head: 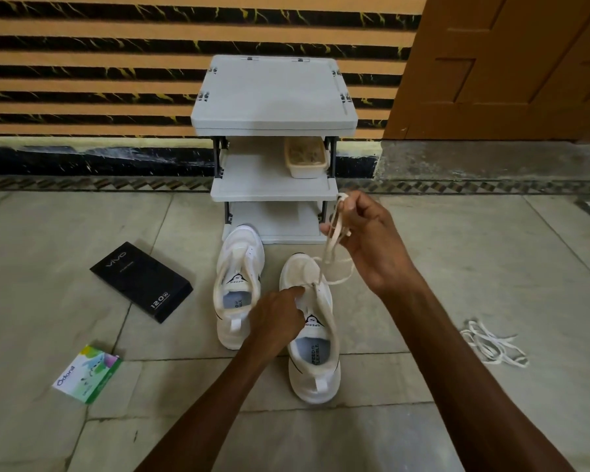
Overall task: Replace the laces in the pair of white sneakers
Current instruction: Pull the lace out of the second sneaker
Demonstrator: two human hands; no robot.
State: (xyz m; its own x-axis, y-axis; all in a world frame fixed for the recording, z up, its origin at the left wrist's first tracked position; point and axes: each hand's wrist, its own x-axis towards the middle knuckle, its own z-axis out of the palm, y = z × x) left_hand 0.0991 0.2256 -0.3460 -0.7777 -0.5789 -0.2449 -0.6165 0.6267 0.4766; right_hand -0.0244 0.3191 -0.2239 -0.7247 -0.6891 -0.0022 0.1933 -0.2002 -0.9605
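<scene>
Two white sneakers stand side by side on the tiled floor, toes away from me. The left sneaker (237, 287) has no lace that I can see. My left hand (278, 315) rests on the right sneaker (312, 335), its index finger pressing near the eyelets. A cream lace (331, 247) runs up from that sneaker's eyelets. My right hand (368, 240) is raised above the toe and grips the lace, looped round its fingers. A loose bundle of white laces (494, 344) lies on the floor to the right.
A grey three-tier rack (273, 97) stands just behind the sneakers, with a beige tray (305, 158) on its middle shelf. A black box (140, 281) and a small green-and-white box (87, 373) lie on the floor at the left. A wooden door (508, 63) is at the back right.
</scene>
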